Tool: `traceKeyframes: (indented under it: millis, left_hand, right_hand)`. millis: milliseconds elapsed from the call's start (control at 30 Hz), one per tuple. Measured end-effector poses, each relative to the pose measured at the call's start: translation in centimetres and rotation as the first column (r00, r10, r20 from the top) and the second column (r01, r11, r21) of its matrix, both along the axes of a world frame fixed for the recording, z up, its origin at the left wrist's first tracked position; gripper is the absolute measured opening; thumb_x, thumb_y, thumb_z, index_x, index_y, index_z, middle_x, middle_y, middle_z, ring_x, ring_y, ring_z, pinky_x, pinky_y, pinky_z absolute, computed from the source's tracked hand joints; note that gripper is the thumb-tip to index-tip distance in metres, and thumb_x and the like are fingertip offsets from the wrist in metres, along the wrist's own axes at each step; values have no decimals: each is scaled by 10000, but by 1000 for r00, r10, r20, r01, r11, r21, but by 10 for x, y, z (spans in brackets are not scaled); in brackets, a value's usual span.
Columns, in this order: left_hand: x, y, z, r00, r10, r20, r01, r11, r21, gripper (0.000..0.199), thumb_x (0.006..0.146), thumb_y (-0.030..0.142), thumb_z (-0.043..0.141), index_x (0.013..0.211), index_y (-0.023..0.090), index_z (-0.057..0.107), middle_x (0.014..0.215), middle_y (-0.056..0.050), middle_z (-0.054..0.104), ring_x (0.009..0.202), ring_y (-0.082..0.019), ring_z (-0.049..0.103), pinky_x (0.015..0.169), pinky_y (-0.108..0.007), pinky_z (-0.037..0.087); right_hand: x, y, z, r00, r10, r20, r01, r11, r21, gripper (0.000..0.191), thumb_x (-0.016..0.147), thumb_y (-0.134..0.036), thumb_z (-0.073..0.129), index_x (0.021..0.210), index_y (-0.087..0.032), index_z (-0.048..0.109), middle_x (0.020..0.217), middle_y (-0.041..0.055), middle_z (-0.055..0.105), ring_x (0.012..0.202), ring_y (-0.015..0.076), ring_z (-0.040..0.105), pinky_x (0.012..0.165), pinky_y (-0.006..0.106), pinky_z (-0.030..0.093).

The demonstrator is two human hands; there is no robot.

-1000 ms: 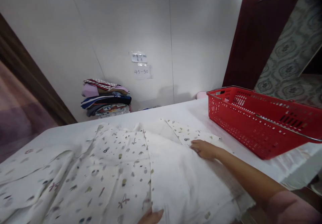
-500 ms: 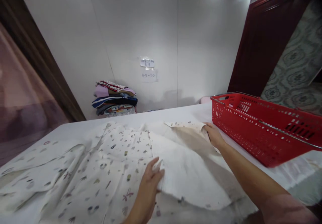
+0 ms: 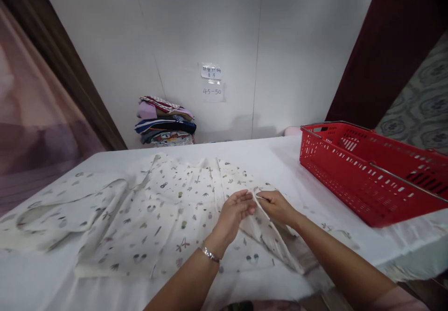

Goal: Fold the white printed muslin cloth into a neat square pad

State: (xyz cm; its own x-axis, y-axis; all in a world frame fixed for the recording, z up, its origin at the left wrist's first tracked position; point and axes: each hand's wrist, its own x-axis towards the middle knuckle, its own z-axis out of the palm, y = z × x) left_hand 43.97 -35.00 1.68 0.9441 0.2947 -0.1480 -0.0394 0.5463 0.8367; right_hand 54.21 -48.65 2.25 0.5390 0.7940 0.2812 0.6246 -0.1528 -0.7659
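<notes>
Shiny silver bracelet [image 3: 210,253]; pale pink right sleeve [image 3: 399,299].

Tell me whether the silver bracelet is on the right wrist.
No, the silver bracelet is around the wrist of the left hand, while that of the right hand is bare.

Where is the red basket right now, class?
In the head view, the red basket stands on the white table, right of the person's right hand.

Looks onto a panelled wall [image 3: 196,22] with paper signs [image 3: 213,92], between brown curtain [image 3: 68,68] and dark-red door [image 3: 378,54] beside patterned wallpaper [image 3: 420,96].
</notes>
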Motion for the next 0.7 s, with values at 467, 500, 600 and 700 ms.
traceKeyframes:
  millis: [467,500,600,700]
  left_hand:
    - [-8,14,6,978,130,161,-207,619,758,105,809,292,529,772,195,515,793,6,538,688,-115,486,595,-219,371]
    - [-7,14,6,981,137,134,-192,669,718,110,811,305,527,792,197,515,733,20,523,644,-109,469,570,-213,361]
    - [-5,11,4,987,109,119,-160,750,642,145,809,331,537,848,192,550,720,23,534,655,-112,477,586,-212,372]
    - [-5,6,6,989,79,122,-139,762,632,171,809,351,548,823,184,580,741,15,558,684,-116,492,620,-217,387]
  right_hand:
    - [-5,16,-4,805,-47,-591,195,962,190,80,681,-248,547,724,-191,511,645,-49,510,586,103,440,547,212,348]
    - [-6,15,-2,797,-55,-602,210,959,190,66,679,-237,536,716,-193,504,634,-52,501,574,101,431,537,211,339]
    - [-13,14,3,793,-31,-608,183,965,189,48,682,-223,524,713,-194,501,611,-58,473,533,88,389,492,204,296]
    - [-22,14,6,776,5,-631,142,973,182,68,708,-233,534,764,-200,514,593,-67,451,496,79,351,457,201,255]
